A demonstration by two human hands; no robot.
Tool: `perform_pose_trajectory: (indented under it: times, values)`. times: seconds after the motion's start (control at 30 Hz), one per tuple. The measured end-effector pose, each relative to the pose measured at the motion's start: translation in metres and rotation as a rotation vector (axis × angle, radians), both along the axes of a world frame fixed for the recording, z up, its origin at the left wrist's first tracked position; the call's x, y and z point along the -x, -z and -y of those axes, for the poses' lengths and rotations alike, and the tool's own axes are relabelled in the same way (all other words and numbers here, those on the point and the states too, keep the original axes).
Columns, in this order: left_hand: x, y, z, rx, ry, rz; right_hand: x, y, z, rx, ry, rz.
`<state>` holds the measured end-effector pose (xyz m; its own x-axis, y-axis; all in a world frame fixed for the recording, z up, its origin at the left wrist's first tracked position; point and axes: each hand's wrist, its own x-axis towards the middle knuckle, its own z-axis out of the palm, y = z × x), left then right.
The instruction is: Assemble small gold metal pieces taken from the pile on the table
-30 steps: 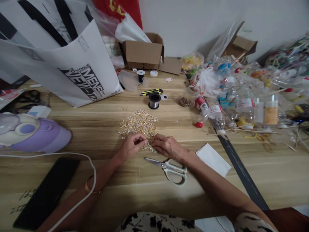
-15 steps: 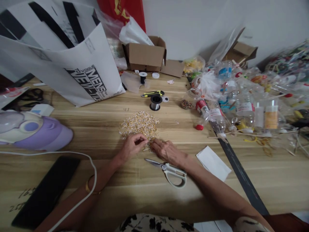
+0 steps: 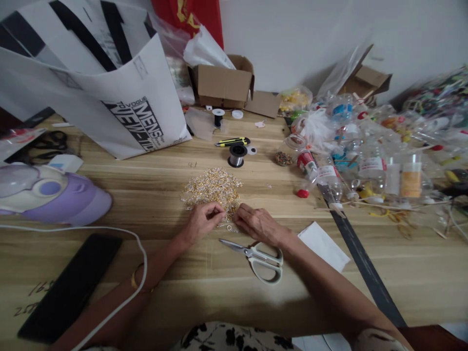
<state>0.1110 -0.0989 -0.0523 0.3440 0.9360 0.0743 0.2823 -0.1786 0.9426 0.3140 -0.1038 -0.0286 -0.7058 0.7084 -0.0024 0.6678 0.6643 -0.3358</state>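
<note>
A heap of small gold and silver metal findings [image 3: 213,187] lies in the middle of the wooden table [image 3: 153,195]. My left hand [image 3: 202,219] rests at the heap's near edge, its thumb and fingers pinched on a small metal piece. My right hand [image 3: 258,224] lies just to the right, fingers curled and pressed down at the same edge; what they hold is too small to make out. A few loose rings lie between the hands. White-handled scissors [image 3: 260,257] lie shut right below my right hand.
A wire spool [image 3: 237,155] and a yellow-black utility knife [image 3: 231,142] lie beyond the heap. A large white bag [image 3: 109,92], a cardboard box [image 3: 224,83], a purple device [image 3: 51,195], a black phone [image 3: 69,287], a white cable, white paper [image 3: 321,246] and several plastic bottles [image 3: 365,151] surround the spot.
Both hands have stayed at the heap's near edge with only small finger movements. The view has shifted slightly.
</note>
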Motion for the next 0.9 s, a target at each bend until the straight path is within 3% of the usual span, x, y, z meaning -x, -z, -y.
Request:
perform_pose_trajectory:
  times: [0.23,0.57,0.9]
  values:
    - [0.0,-0.002,-0.001,-0.005,-0.029,-0.001,-0.001,0.0,0.0,0.025,-0.029,-0.08]
    - [-0.002,-0.002,-0.001,-0.011,-0.042,0.015,0.013,0.009,0.012,-0.073,-0.001,0.074]
    - [-0.002,-0.007,0.002,-0.117,0.064,-0.203,0.014,0.015,0.011,-0.105,-0.014,0.102]
